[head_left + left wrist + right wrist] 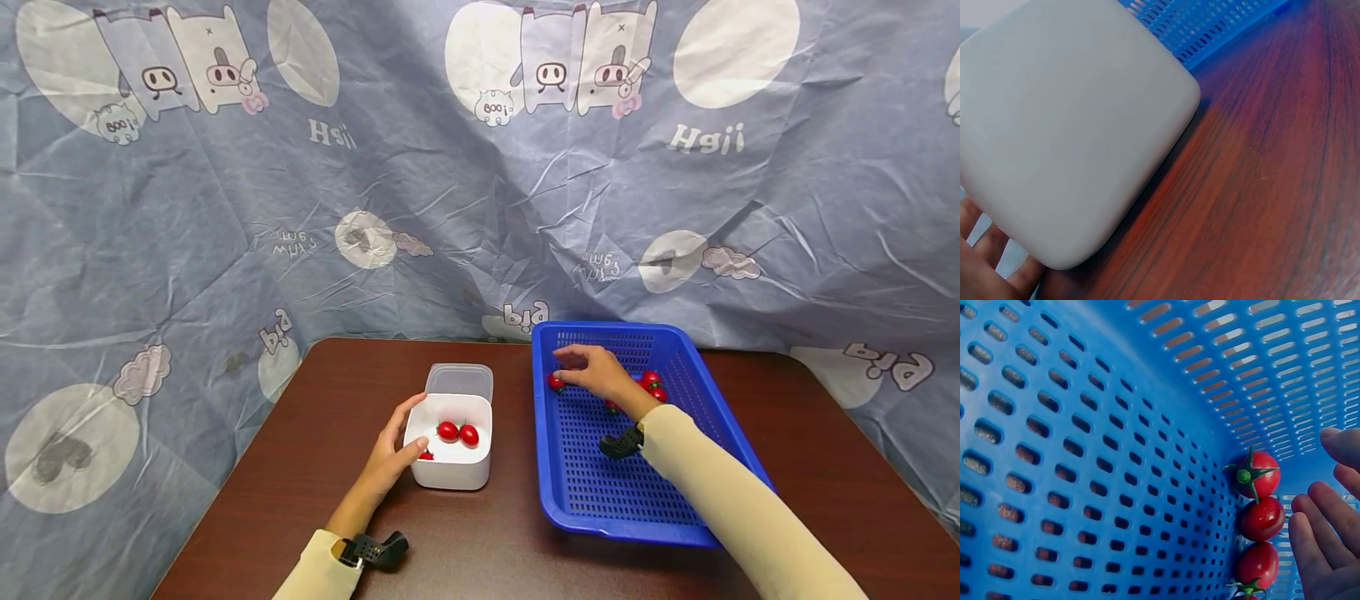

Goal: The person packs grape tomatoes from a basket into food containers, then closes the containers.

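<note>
My left hand [396, 442] grips the left side of a white box [452, 476], thumb over its rim and fingers along the outer wall. Inside lie small red tomatoes [447, 432] with green stems, one partly hidden by the thumb. In the left wrist view the box wall [1079, 125] fills much of the picture, with fingers at its lower left. My right hand [600, 372] is inside a blue basket [551, 467], fingers apart and above a tomato [556, 382] near the left wall. In the right wrist view nothing shows between the fingers; several tomatoes [1262, 519] lie in a row beside them.
More tomatoes [651, 380] lie in the basket to the right of my right hand, partly covered by it. A translucent lid [460, 380] is behind the white box. Box and basket stand on a dark brown table [300, 433], with a patterned grey-blue cloth [420, 183] behind.
</note>
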Demonstrator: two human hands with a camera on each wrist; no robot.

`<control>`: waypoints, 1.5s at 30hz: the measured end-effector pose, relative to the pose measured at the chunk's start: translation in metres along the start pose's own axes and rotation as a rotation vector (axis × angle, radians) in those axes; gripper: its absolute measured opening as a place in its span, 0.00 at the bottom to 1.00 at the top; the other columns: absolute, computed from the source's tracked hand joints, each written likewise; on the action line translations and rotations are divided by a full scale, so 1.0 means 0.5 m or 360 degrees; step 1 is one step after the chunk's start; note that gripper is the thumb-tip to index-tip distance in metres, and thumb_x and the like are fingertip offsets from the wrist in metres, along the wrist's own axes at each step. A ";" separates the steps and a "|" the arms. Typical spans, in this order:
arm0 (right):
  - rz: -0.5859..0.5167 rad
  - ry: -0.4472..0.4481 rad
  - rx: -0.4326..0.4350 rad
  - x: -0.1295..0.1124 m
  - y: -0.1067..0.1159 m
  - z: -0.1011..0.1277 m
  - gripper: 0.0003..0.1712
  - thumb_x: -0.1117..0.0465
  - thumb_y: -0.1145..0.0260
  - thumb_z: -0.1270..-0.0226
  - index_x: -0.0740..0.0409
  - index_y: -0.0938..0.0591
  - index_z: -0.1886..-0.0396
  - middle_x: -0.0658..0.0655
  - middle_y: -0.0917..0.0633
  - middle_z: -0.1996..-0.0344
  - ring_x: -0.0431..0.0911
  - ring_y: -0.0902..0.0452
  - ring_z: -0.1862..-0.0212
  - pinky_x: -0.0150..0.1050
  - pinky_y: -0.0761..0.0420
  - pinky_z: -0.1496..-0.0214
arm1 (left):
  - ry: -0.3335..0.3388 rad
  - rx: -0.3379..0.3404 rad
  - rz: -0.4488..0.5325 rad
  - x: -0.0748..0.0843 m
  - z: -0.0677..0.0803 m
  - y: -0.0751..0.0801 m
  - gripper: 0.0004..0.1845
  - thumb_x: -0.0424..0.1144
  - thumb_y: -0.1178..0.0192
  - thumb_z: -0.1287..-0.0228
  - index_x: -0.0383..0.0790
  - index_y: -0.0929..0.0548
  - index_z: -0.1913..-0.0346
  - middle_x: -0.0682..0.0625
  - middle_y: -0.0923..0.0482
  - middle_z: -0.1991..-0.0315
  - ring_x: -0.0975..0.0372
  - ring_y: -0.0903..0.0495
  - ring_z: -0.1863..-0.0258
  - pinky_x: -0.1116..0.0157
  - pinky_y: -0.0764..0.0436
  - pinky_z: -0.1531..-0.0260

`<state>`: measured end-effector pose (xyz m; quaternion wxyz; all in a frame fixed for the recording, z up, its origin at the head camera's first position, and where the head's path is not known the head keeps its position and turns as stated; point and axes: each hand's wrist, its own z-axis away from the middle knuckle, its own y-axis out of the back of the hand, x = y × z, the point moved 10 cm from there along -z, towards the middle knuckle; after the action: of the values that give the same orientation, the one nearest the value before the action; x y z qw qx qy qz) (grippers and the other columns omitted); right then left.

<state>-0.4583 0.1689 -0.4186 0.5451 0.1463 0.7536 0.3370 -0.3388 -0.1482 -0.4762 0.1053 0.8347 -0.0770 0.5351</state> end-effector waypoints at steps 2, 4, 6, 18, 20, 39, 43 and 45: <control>0.0004 0.0005 -0.0007 0.001 -0.003 0.001 0.26 0.61 0.28 0.42 0.65 0.20 0.44 0.66 0.17 0.49 0.57 0.19 0.49 0.52 0.24 0.46 | 0.0001 -0.0003 0.0008 0.001 0.000 0.000 0.35 0.36 0.43 0.37 0.42 0.41 0.27 0.37 0.33 0.36 0.38 0.33 0.42 0.64 0.24 0.49; 0.0006 0.0001 -0.0018 0.003 -0.007 0.001 0.26 0.62 0.27 0.43 0.66 0.20 0.45 0.66 0.17 0.50 0.57 0.19 0.50 0.52 0.24 0.46 | -0.0007 -0.0005 0.0017 0.004 0.001 -0.001 0.35 0.35 0.43 0.37 0.41 0.41 0.27 0.37 0.33 0.36 0.37 0.33 0.42 0.64 0.24 0.48; 0.0010 0.0000 -0.0020 0.008 -0.010 -0.001 0.26 0.62 0.27 0.43 0.66 0.20 0.45 0.66 0.16 0.52 0.57 0.19 0.50 0.52 0.23 0.47 | -0.0011 -0.0003 0.0020 0.006 0.001 -0.002 0.35 0.35 0.44 0.37 0.41 0.41 0.27 0.36 0.33 0.36 0.37 0.33 0.42 0.64 0.24 0.49; 0.0036 0.0021 -0.0074 0.020 -0.022 0.001 0.25 0.60 0.27 0.42 0.67 0.20 0.46 0.67 0.16 0.54 0.55 0.17 0.53 0.52 0.22 0.48 | -0.0019 -0.0035 0.0087 0.010 0.000 -0.006 0.36 0.32 0.45 0.36 0.40 0.43 0.26 0.29 0.36 0.37 0.36 0.32 0.44 0.59 0.21 0.52; 0.0057 0.0009 -0.0080 0.022 -0.024 0.001 0.26 0.60 0.27 0.42 0.67 0.20 0.46 0.66 0.15 0.55 0.54 0.17 0.54 0.52 0.23 0.48 | -0.0018 -0.0036 0.0091 0.010 0.000 -0.006 0.36 0.32 0.45 0.36 0.40 0.43 0.26 0.29 0.36 0.37 0.36 0.32 0.44 0.57 0.21 0.53; 0.0237 0.0122 -0.0203 0.019 -0.051 0.008 0.22 0.64 0.25 0.47 0.65 0.16 0.51 0.60 0.13 0.59 0.52 0.17 0.57 0.50 0.22 0.51 | 0.0030 0.0006 0.0023 0.000 0.000 -0.003 0.35 0.33 0.44 0.37 0.40 0.42 0.27 0.34 0.36 0.35 0.36 0.35 0.41 0.64 0.24 0.49; 0.0269 0.0126 -0.0211 0.019 -0.053 0.008 0.22 0.64 0.25 0.49 0.64 0.16 0.52 0.59 0.13 0.61 0.50 0.16 0.58 0.50 0.23 0.50 | 0.0034 0.0009 0.0024 -0.002 -0.001 -0.002 0.36 0.32 0.45 0.38 0.39 0.43 0.27 0.34 0.36 0.34 0.35 0.35 0.41 0.64 0.25 0.48; 0.0277 0.0125 -0.0208 0.019 -0.053 0.008 0.22 0.64 0.25 0.49 0.64 0.15 0.52 0.59 0.13 0.61 0.50 0.16 0.59 0.50 0.23 0.50 | 0.0030 0.0008 0.0020 -0.002 -0.001 -0.002 0.36 0.32 0.45 0.38 0.39 0.43 0.27 0.34 0.36 0.34 0.35 0.35 0.41 0.64 0.25 0.49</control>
<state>-0.4540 0.1566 -0.4439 0.4923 0.1620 0.7352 0.4369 -0.3391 -0.1469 -0.4770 0.1007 0.8294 -0.0798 0.5437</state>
